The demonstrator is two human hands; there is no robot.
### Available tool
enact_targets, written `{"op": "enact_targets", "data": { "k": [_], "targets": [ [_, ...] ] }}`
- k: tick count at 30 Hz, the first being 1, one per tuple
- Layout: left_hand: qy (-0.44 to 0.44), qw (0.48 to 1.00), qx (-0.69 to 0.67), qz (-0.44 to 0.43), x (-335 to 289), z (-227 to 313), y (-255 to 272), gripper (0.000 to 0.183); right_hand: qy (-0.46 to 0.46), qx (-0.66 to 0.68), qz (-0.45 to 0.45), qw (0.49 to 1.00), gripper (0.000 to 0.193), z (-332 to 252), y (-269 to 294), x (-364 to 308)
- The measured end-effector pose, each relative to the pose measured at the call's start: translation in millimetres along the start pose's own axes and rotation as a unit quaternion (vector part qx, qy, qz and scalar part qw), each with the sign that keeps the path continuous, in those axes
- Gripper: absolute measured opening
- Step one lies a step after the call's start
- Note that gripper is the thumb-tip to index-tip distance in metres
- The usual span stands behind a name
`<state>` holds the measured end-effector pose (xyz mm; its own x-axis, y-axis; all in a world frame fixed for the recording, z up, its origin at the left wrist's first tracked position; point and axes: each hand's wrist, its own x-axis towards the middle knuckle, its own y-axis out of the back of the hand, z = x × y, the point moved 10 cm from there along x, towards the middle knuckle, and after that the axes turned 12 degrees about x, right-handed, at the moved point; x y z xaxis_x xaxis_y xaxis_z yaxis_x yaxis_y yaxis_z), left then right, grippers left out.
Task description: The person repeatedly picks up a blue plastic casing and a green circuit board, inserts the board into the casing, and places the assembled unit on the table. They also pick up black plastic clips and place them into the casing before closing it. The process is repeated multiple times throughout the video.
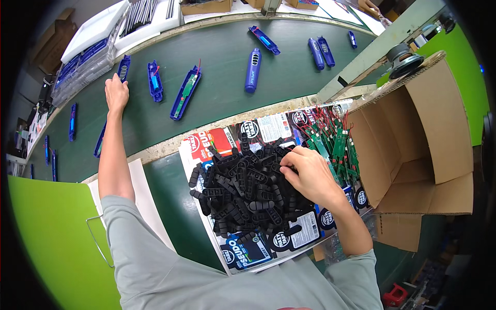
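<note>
My left hand [117, 94] stretches far across the green conveyor belt [222, 106], its fingers closed on the near end of a blue casing half [124, 66]. My right hand [311, 173] is at the right side of a heap of black ribbed strips [243, 181]; its thumb and fingers are pinched together, and what lies between them is hidden. The heap rests on a sheet printed with colourful packaging [214, 144]. Beside the right hand lies a bunch of green circuit boards [338, 144] with red wires.
Along the belt lie several blue casings, including a half with a green board [186, 94] and a closed casing [253, 71]. An open cardboard box [439, 124] stands at the right. A metal post [380, 49] crosses the belt's right end. Plastic trays [85, 70] are stacked at the far left.
</note>
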<state>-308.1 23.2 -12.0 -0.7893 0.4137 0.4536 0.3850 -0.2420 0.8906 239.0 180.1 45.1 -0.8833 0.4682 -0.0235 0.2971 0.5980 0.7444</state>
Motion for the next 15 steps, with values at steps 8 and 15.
{"op": "enact_targets", "data": {
  "k": [8, 15],
  "targets": [
    [-0.034, 0.856, -0.503, 0.117, -4.8, 55.8, 141.8, 0.022, 0.066, 0.157, 0.17, 0.971, 0.02, -0.7, 28.1, -21.3],
    [-0.043, 0.684, -0.711, -0.155, -127.1, 193.8, 209.8, 0.045, 0.091, 0.179, 0.208, 0.957, 0.023, -23.1, 65.3, -48.4]
  ]
}}
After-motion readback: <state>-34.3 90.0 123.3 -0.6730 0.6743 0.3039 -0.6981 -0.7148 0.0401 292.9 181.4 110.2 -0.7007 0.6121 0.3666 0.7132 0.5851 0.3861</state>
